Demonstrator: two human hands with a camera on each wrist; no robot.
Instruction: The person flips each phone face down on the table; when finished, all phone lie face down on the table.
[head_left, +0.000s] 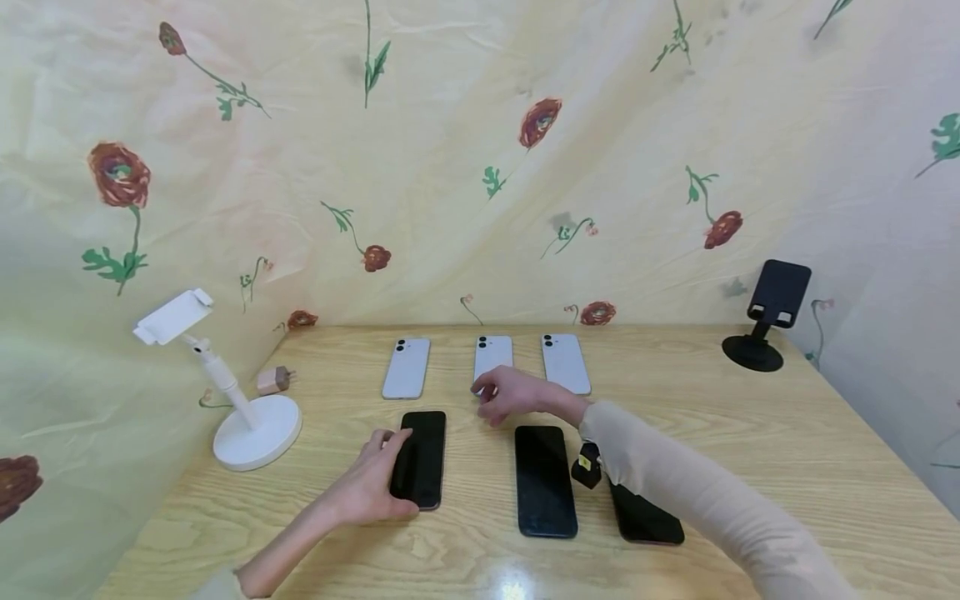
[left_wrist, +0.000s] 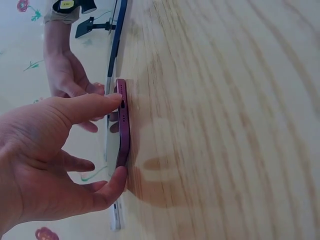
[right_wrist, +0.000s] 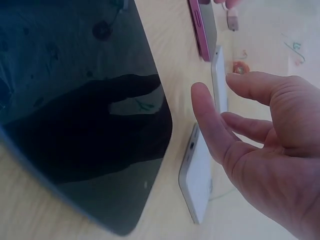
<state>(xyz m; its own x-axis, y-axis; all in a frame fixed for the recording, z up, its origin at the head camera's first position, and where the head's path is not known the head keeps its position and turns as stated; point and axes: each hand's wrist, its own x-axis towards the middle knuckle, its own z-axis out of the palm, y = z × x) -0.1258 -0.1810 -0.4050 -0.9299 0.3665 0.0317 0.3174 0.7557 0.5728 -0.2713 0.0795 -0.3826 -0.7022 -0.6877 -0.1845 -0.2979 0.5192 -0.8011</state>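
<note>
My left hand [head_left: 371, 479] grips the nearest-left smartphone [head_left: 422, 460], dark screen up. In the left wrist view, the thumb presses on the phone's bottom end by the charging port, and another finger is at its corner; the phone's edge [left_wrist: 123, 125] is purplish red. My right hand [head_left: 513, 393] holds nothing, its fingers loosely bent in front of the middle white smartphone [head_left: 492, 352], partly covering it. Close by lie a second black-screened smartphone [head_left: 545, 483] and a third [head_left: 647, 515], partly hidden under the right sleeve.
White smartphones lie back up at left [head_left: 407, 368] and right [head_left: 566, 364] of the back row. A white phone stand [head_left: 257, 433] and pink charger plug [head_left: 274, 380] are at left, a black phone stand [head_left: 753, 352] at back right. Flowered cloth [head_left: 450, 167] hangs behind the table.
</note>
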